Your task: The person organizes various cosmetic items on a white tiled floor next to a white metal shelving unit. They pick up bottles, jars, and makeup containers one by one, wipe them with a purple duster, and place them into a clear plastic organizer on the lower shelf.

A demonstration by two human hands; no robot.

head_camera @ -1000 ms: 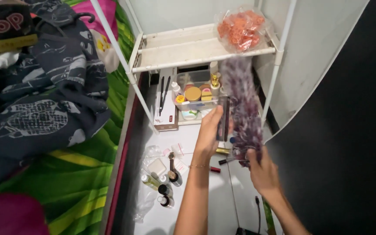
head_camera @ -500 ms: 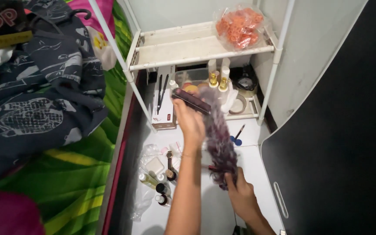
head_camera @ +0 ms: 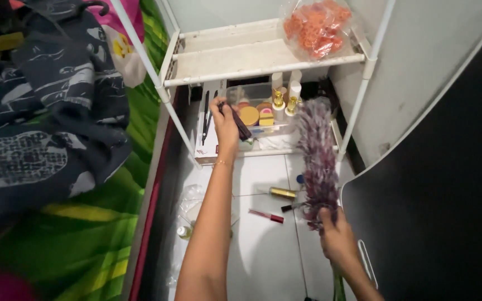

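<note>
1. Under the white shelf rack, at twelve o'clock: left hand closed around a slim dark case, tilted, beside a clear box of cosmetics.
2. At five o'clock: right hand clenched on the handle of a fluffy purple-and-white duster, head upright over white floor.

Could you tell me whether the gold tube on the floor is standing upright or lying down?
Lying down. The gold tube rests lengthwise on the white floor, near the feather duster.
</note>
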